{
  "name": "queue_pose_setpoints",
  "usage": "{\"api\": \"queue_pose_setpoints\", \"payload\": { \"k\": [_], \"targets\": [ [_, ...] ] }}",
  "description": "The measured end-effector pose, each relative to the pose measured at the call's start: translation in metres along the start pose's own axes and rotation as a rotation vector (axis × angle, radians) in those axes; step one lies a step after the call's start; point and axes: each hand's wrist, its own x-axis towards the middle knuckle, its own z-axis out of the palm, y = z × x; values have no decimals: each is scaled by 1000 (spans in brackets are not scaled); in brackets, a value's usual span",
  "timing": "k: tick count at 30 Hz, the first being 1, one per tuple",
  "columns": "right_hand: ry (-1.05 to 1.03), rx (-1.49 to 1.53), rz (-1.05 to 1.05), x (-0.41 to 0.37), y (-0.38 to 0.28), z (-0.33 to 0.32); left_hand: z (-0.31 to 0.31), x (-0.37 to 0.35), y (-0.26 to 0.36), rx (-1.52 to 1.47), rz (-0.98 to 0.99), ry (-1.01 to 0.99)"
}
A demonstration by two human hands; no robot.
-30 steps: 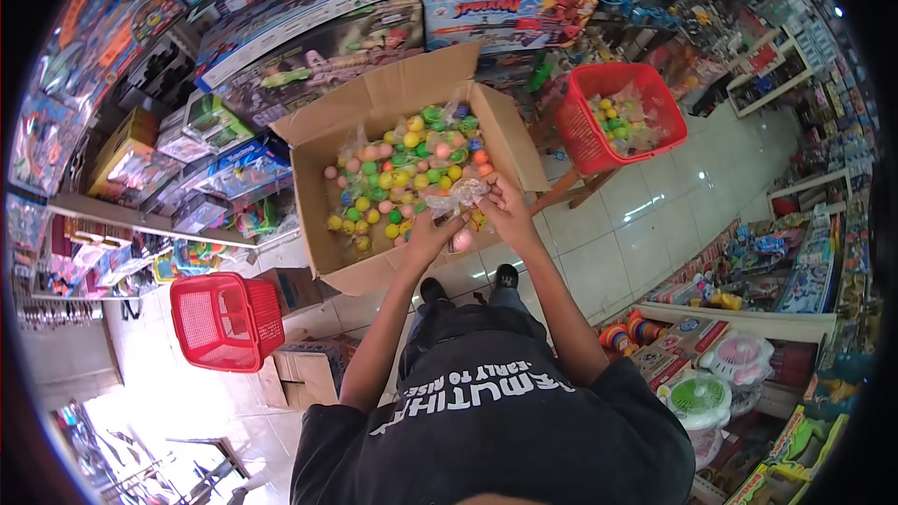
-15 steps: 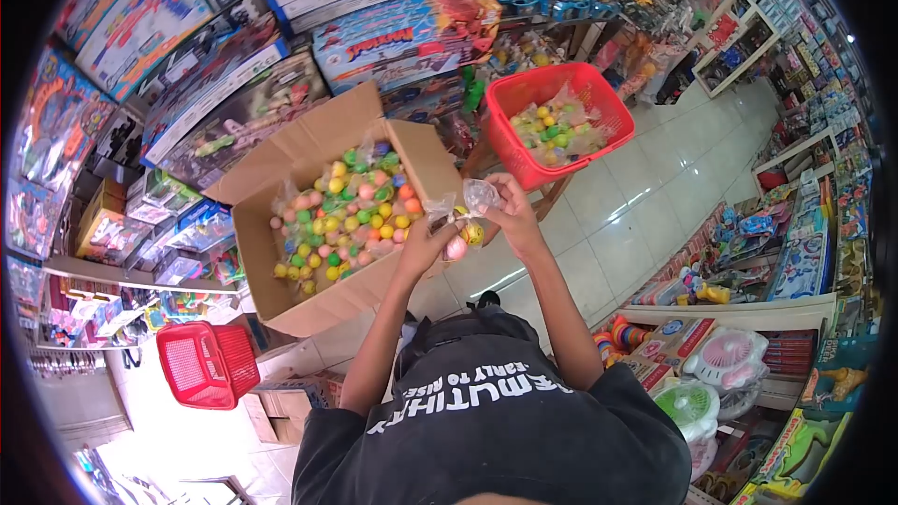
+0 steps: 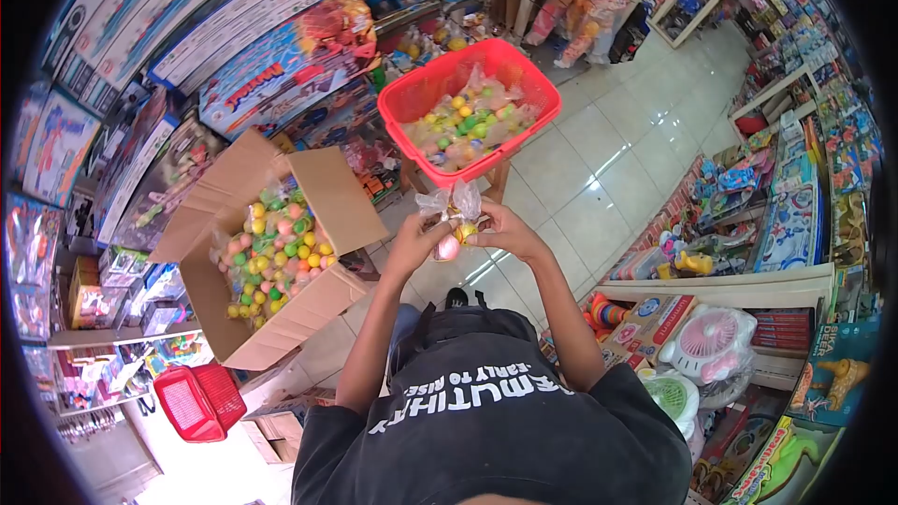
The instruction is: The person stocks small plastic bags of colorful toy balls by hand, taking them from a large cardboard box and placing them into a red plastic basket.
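Note:
In front of my body, my left hand (image 3: 418, 243) and my right hand (image 3: 510, 232) are both closed on a small clear plastic bag of balls (image 3: 463, 232). A pink ball and a yellow ball show between the fingers, and the bag's crinkled upper part (image 3: 465, 199) stands up above them. Just beyond the hands is a red plastic basket (image 3: 550, 93), holding bagged yellow, green and clear balls. To the left, an open cardboard box (image 3: 339, 194) is filled with bagged balls in pink, yellow, green and orange.
A second red basket (image 3: 198, 402) sits low at the left. Boxed toys (image 3: 281, 61) are stacked along the far left. Shelves on the right hold toys, among them a pink and white fan (image 3: 708, 335). Tiled floor (image 3: 608, 154) runs off to the far right.
My view has turned toward the right, so the basket and the box appear farther left. Both hands stay on the bag of balls, which now lies close in front of the basket.

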Motion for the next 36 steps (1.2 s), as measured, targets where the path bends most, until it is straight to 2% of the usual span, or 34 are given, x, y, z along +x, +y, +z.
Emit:
{"api": "queue_pose_setpoints", "payload": {
  "k": [3,5,9,11,14,18,21,23,24,26,27,28,29,32,33,35,36],
  "targets": [
    [89,-138,-41,-4,0,-17,14,16,-4,16,-24,-40],
    [215,33,-70,-2,3,-25,21,25,-6,51,-40,-69],
    [324,73,-67,-1,-2,-41,29,44,-2,64,-117,-145],
    [329,13,-107,0,3,-58,36,55,5,24,-75,-180],
    [407,81,-155,6,-16,-72,44,79,8,-57,-49,-197],
    [385,80,-108,32,-16,-108,46,121,4,-87,-60,-192],
    [290,35,-51,61,-27,-130,42,152,2,-56,18,-48],
    [108,-65,-2,80,-15,-148,32,168,2,-21,33,-78],
    [93,-64,9,91,-14,-155,30,177,-1,-46,78,-13],
    [41,-254,40,111,-11,-170,20,195,-5,-37,37,10],
    [32,-251,51,122,-10,-175,15,203,-4,-23,3,13],
    [26,-228,24,135,-9,-181,8,209,5,-5,-124,4],
    [23,-203,-2,146,-8,-185,5,219,1,-11,-136,8],
    [79,-312,9,170,-3,-193,-5,243,-12,-190,-74,92],
    [98,-361,40,178,-4,-193,-8,246,-15,-189,-83,103],
    [103,-388,44,191,-5,-196,-16,254,-22,-221,-46,266],
    [132,-452,0,196,-3,-201,-30,257,-48,-131,-61,285]
  ]
}}
